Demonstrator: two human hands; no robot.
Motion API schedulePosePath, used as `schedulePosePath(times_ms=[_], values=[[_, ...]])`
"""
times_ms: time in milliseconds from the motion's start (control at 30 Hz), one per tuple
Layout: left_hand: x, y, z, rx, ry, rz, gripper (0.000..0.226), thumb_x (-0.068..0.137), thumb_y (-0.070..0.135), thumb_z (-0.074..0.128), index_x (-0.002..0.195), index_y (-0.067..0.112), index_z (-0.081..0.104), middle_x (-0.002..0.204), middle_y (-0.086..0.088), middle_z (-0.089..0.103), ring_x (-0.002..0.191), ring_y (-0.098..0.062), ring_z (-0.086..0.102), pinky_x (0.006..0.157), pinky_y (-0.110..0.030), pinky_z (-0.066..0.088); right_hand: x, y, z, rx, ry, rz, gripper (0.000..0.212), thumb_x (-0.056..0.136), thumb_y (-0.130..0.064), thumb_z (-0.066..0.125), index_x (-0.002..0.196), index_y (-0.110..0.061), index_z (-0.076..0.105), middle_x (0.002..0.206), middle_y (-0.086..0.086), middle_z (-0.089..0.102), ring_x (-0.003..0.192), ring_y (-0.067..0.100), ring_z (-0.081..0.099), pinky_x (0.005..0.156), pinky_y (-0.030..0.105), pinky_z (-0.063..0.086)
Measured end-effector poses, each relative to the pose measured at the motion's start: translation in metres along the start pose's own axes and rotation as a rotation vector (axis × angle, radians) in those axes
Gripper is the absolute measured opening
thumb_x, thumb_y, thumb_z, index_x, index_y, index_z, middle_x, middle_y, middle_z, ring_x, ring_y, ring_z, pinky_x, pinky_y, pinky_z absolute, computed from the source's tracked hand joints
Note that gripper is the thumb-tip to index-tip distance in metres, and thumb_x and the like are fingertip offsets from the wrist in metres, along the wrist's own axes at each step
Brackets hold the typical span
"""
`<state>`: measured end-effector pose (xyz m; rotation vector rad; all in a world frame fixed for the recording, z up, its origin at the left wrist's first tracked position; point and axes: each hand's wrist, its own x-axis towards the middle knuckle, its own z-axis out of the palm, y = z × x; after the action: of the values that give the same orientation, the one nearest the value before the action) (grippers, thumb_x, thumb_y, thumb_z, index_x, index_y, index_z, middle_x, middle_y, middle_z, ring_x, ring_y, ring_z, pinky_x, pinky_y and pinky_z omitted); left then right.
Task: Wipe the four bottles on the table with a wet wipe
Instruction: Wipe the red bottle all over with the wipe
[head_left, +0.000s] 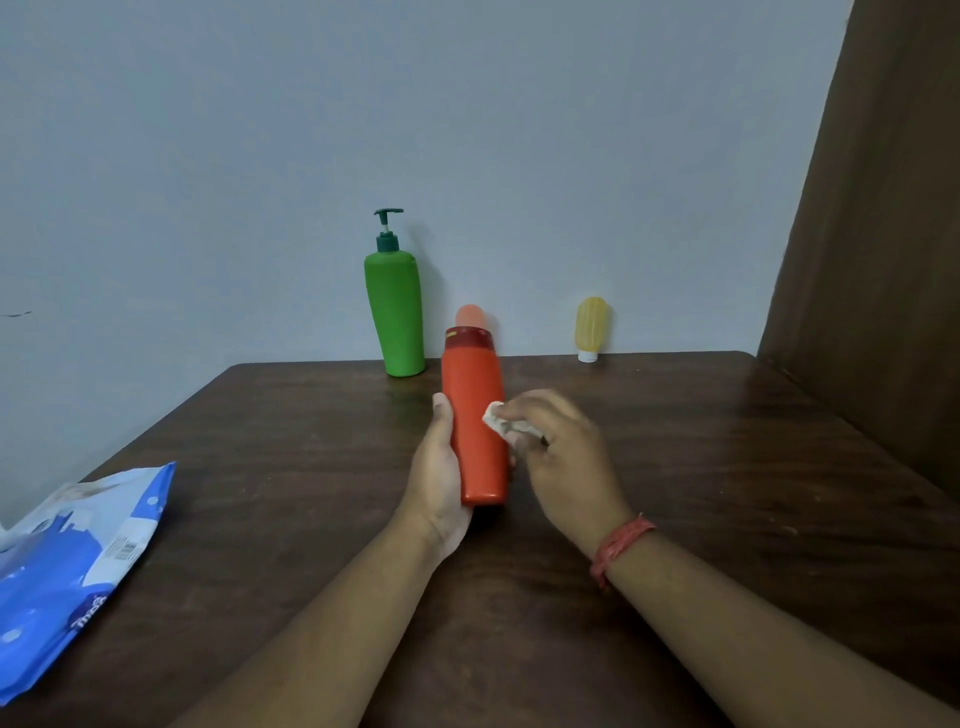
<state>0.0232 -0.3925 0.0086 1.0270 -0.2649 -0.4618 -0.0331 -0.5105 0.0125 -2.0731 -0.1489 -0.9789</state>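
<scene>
My left hand (441, 467) grips a tall orange-red bottle (475, 415) from its left side and holds it above the brown table (727, 467), cap pointing away from me. My right hand (561, 452) pinches a crumpled white wet wipe (506, 420) against the bottle's right side. A green pump bottle (396, 317) stands upright at the table's far edge by the wall. A small yellow bottle (590, 327) stands on its white cap to the right of it. Behind the orange bottle a pale pink rounded top (470, 314) shows; the rest of that thing is hidden.
A blue and white wet-wipe pack (67, 577) lies at the table's near left edge. A grey wall runs behind the table, and a dark brown panel (883, 260) rises along the right side.
</scene>
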Motion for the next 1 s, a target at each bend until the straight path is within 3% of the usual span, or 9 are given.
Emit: schedulePosePath(times_ms=[100,233,333,467,600,733,833,933,1000], values=[[-0.004,0.003,0.0,0.076,-0.019,-0.009,0.065,0.101,0.061,0.031,0.126,0.011,0.063,0.098,-0.016,0.074,0.074,-0.025,0.069,0.068,-0.037,0.055,0.003,-0.001,0.001,-0.018,0.044,0.057,0.024,0.091,0.001,0.06,0.1,-0.017,0.073,0.103,-0.01,0.063,0.098,-0.005,0.057,0.079,0.004,0.041],[-0.011,-0.005,0.012,0.251,-0.14,-0.1,0.066,0.096,0.065,0.033,0.129,0.012,0.058,0.103,-0.018,0.071,0.075,-0.028,0.069,0.071,-0.04,0.058,0.019,0.012,-0.021,0.074,0.31,0.275,0.026,0.093,-0.007,0.061,0.09,-0.032,0.066,0.098,-0.007,0.067,0.093,0.008,0.064,0.079,0.026,0.053],[-0.013,-0.01,0.018,0.288,-0.183,-0.142,0.061,0.094,0.065,0.035,0.123,0.016,0.055,0.106,-0.019,0.07,0.077,-0.029,0.07,0.076,-0.044,0.059,0.023,0.017,-0.032,0.196,0.389,0.374,0.027,0.093,-0.009,0.062,0.083,-0.034,0.064,0.089,-0.007,0.07,0.089,0.015,0.068,0.078,0.036,0.057],[-0.007,-0.007,0.012,0.172,-0.059,-0.006,0.057,0.1,0.06,0.03,0.119,0.016,0.062,0.094,-0.015,0.074,0.072,-0.027,0.069,0.066,-0.039,0.057,0.012,0.008,-0.017,0.363,0.155,0.421,0.022,0.093,-0.002,0.061,0.083,-0.02,0.066,0.087,-0.003,0.071,0.085,0.014,0.068,0.083,0.043,0.058],[0.001,0.004,-0.003,0.146,0.122,0.083,0.058,0.103,0.058,0.028,0.111,0.016,0.067,0.091,-0.006,0.079,0.084,-0.019,0.075,0.075,-0.036,0.057,0.003,-0.002,0.002,0.275,-0.05,0.391,0.02,0.093,-0.001,0.062,0.086,-0.018,0.071,0.093,-0.003,0.074,0.091,0.01,0.069,0.087,0.034,0.058],[0.003,0.011,-0.004,0.066,0.226,0.099,0.053,0.103,0.059,0.032,0.109,0.018,0.066,0.096,-0.008,0.076,0.088,-0.021,0.073,0.08,-0.037,0.057,-0.002,-0.005,0.008,0.338,-0.081,0.427,0.019,0.094,-0.002,0.062,0.088,-0.017,0.072,0.094,-0.003,0.074,0.091,0.011,0.07,0.082,0.029,0.058],[0.004,0.012,-0.007,0.009,0.26,0.094,0.049,0.102,0.061,0.035,0.11,0.022,0.064,0.104,-0.009,0.074,0.098,-0.025,0.071,0.086,-0.041,0.056,-0.005,-0.007,0.009,0.454,-0.105,0.52,0.016,0.094,0.0,0.061,0.088,-0.011,0.071,0.091,0.006,0.075,0.084,0.019,0.071,0.075,0.033,0.059],[0.003,0.007,-0.006,0.054,0.206,0.105,0.055,0.102,0.06,0.034,0.118,0.017,0.064,0.099,-0.007,0.076,0.09,-0.02,0.073,0.077,-0.035,0.056,-0.008,-0.004,0.011,0.503,-0.113,0.627,0.02,0.09,0.01,0.057,0.088,-0.005,0.07,0.088,0.019,0.072,0.074,0.03,0.064,0.07,0.04,0.052],[0.003,0.0,-0.001,0.141,0.154,0.098,0.057,0.102,0.06,0.031,0.117,0.016,0.065,0.094,-0.006,0.077,0.086,-0.019,0.075,0.074,-0.034,0.057,-0.007,-0.002,0.011,0.577,-0.063,0.68,0.025,0.089,0.015,0.053,0.089,-0.005,0.069,0.089,0.018,0.073,0.075,0.032,0.067,0.068,0.04,0.055]])
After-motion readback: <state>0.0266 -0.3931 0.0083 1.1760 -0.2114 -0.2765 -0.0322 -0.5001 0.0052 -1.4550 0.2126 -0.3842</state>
